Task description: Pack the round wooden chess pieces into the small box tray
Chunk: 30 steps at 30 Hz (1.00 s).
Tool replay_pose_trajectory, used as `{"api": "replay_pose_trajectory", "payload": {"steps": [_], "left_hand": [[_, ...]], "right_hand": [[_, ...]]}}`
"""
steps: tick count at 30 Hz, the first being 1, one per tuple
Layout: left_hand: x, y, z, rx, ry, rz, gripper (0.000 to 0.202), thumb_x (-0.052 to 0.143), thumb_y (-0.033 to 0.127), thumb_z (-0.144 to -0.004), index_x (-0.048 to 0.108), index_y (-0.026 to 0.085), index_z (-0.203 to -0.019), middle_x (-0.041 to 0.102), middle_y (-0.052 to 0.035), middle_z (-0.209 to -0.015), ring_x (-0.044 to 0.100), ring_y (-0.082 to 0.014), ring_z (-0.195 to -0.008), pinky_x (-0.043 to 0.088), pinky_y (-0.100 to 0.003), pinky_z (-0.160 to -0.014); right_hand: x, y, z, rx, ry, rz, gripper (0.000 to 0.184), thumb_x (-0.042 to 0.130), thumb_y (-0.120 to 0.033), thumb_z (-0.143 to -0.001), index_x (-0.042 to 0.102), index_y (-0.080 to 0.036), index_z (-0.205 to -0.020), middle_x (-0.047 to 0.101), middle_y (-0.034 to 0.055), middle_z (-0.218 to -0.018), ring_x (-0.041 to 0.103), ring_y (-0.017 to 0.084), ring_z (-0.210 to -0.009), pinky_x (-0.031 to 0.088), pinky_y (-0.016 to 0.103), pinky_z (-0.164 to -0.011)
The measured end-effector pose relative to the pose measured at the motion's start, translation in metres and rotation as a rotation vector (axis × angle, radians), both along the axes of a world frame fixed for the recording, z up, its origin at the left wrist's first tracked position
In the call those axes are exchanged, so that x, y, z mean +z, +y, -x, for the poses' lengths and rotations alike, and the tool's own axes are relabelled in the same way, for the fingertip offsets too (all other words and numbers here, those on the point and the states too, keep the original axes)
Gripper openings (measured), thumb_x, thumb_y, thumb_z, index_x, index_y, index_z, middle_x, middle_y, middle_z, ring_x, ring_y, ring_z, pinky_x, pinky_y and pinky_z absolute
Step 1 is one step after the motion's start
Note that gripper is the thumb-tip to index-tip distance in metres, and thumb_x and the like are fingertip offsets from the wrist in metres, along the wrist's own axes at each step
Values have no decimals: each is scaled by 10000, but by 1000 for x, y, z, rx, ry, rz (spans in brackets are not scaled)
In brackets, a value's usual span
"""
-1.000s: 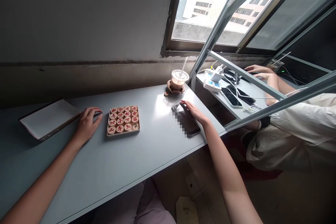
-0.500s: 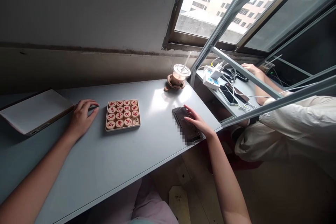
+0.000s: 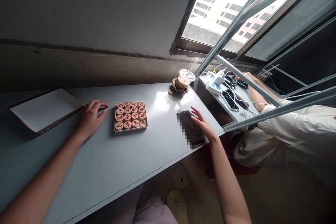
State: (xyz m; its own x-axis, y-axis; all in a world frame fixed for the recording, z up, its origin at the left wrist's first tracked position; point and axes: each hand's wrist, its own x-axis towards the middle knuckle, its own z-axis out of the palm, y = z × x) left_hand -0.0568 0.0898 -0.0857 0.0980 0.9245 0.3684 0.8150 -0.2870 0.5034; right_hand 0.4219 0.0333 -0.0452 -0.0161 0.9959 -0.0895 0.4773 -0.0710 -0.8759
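Observation:
My left hand rests on the table with its fingers loosely stretched out, holding nothing. Just right of it sits a shallow square box filled with rows of round wooden Chinese chess pieces, most marked in red. A box lid, its pale inside facing up, lies close to the left wrist. At the right, a dark smartphone, partly pixelated, lies near the table's front edge. My right hand hovers by its right side, fingers spread; whether a fingertip touches the phone I cannot tell.
A lidded drink cup with a straw stands in a brown holder at the back right, a loose chess piece beside it. Beyond a metal frame post are a power strip, cables, and another person's arm.
The view has shifted, so the table items appear farther right. My right fingers have drawn back from the phone's top toward its right edge. The left hand stays beside the box.

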Motion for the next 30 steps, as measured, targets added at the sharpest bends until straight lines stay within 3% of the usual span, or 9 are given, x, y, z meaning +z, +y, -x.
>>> {"api": "replay_pose_trajectory", "payload": {"steps": [5,8,12,17,23,30], "left_hand": [[-2,1,1,-16,6,-8,272,377,360,-865,558,182,-962,536,-91,-1088,517,-229,-1072,388,-400,-1013],[-2,1,1,-6,17,-14,281,380,369,-864,562,184,-973,539,-89,-1089,524,-237,-1063,391,-408,-1010],[-2,1,0,-12,26,-29,287,390,370,-861,568,175,-975,545,-91,-1086,527,-246,-1060,390,-410,-1008],[-4,2,1,-22,54,-37,311,383,383,-868,576,173,-992,553,-95,-1099,523,-250,-1077,384,-411,-1010],[-5,1,1,-22,87,-34,327,375,407,-875,579,191,-1011,560,-86,-1113,528,-256,-1077,385,-415,-994],[-2,1,0,-26,83,-19,323,378,402,-879,583,190,-1012,560,-82,-1117,531,-250,-1071,387,-407,-985]], "right_hand": [[12,-20,-18,239,-12,116,934,774,-379,-674,256,-367,-1450,188,-12,-1554,194,232,-1423,185,456,-1164],[19,-37,-29,304,-51,185,1040,816,-331,-622,207,-363,-1464,142,0,-1561,164,241,-1426,184,465,-1155],[18,-46,-34,271,-54,184,1002,797,-325,-652,211,-367,-1463,131,-10,-1563,161,230,-1425,210,432,-1153],[9,-39,-27,220,-66,158,926,759,-392,-699,225,-390,-1456,128,-40,-1566,147,232,-1432,193,426,-1168],[3,-19,-4,-13,58,-19,568,501,-520,-881,343,-359,-1402,309,-3,-1513,303,217,-1385,267,414,-1147],[8,4,6,6,14,-88,431,438,-549,-901,541,-311,-1245,504,14,-1374,430,213,-1292,350,385,-1095]]}}
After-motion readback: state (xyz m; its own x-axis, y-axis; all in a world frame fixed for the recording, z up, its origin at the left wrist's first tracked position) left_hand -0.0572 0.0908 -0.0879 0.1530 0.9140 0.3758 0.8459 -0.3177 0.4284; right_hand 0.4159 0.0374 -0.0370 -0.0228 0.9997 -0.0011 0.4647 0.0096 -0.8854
